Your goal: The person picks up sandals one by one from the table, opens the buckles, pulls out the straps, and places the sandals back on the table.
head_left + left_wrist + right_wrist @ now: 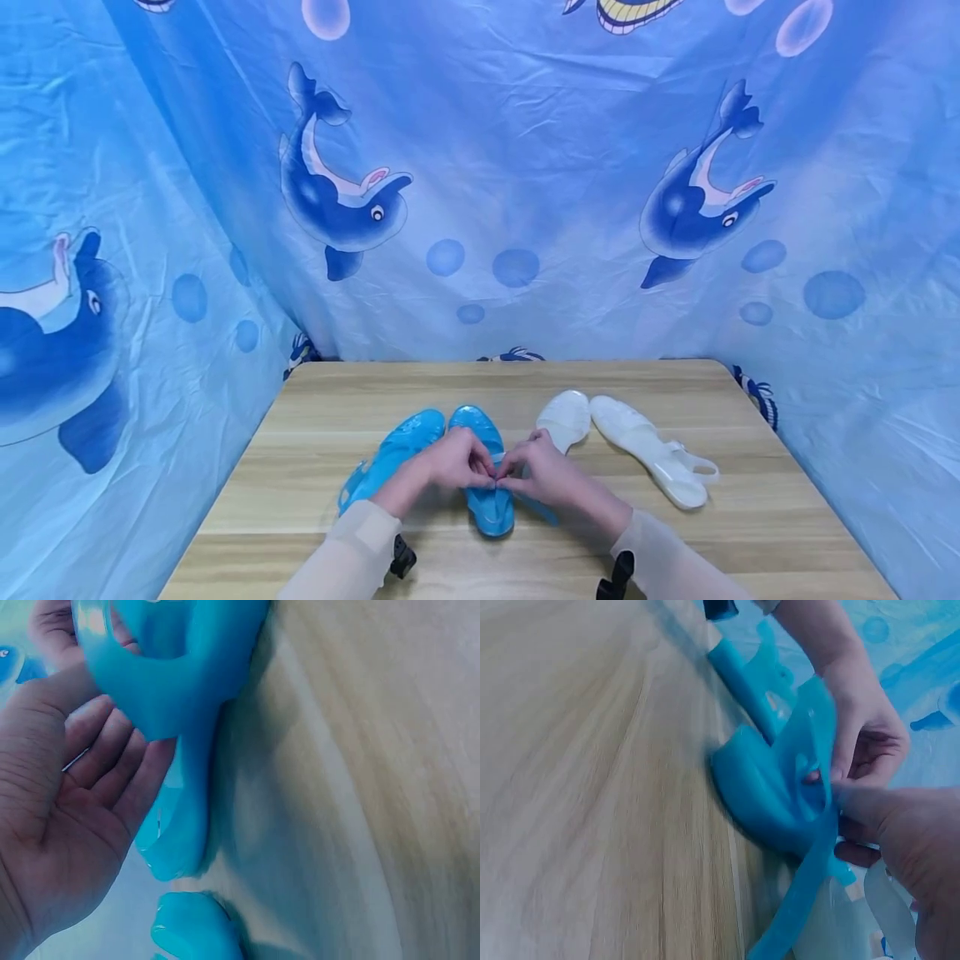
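A blue jelly sandal [493, 518] lies on the wooden table between my two hands, toe toward the back. Over its ankle part, my left hand [456, 460] pinches the sandal's strap between thumb and fingers. From the other side my right hand [542, 469] pinches the same strap, its fingertips meeting the left ones. In the right wrist view a loose end of the blue strap [799, 900] hangs down below the fingers. The fingers hide the fastening spot itself. Just left of this sandal lies its blue mate [405, 439], partly behind my left hand.
To the right lie two white sandals, one [567, 412] partly behind my right hand, the other [651, 450] slanting with its strap outward. The wooden table [300, 492] ends at a blue dolphin-print curtain [525, 183] along the back and sides.
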### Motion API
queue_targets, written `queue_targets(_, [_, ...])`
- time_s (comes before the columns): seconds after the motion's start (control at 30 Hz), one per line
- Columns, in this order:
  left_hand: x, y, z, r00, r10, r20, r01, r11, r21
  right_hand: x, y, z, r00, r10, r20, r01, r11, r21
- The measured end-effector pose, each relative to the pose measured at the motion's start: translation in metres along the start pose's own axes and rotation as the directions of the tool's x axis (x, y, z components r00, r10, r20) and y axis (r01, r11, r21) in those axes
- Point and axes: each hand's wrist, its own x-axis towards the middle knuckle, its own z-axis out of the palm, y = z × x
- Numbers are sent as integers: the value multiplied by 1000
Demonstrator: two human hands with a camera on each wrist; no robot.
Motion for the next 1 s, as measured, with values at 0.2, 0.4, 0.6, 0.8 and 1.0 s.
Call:
queue_targets(0.2, [6, 1, -2, 999, 18, 36, -18, 1000, -7, -5, 2, 2, 997, 38, -60, -37, 999, 13])
queue_targets(0.4, [12, 0, -6, 995, 60, 86, -62, 998, 20, -7, -1, 5, 988, 52, -147, -47, 998, 38])
queue_targets(0.6, [11, 9, -11, 991, 60, 116, -76, 988, 135, -3, -9, 8, 977, 137, -161, -130, 990, 54])
queue_targets(0.8, [7, 10, -8, 992, 74, 102, -90, 983, 161, -3, -14, 4, 970, 193, -145, -183, 980, 78])
queue_targets(1.0, [1, -1, -4, 997, 78, 24, -79, 994, 69, -3, -11, 1, 982, 135, -133, -131, 991, 42])
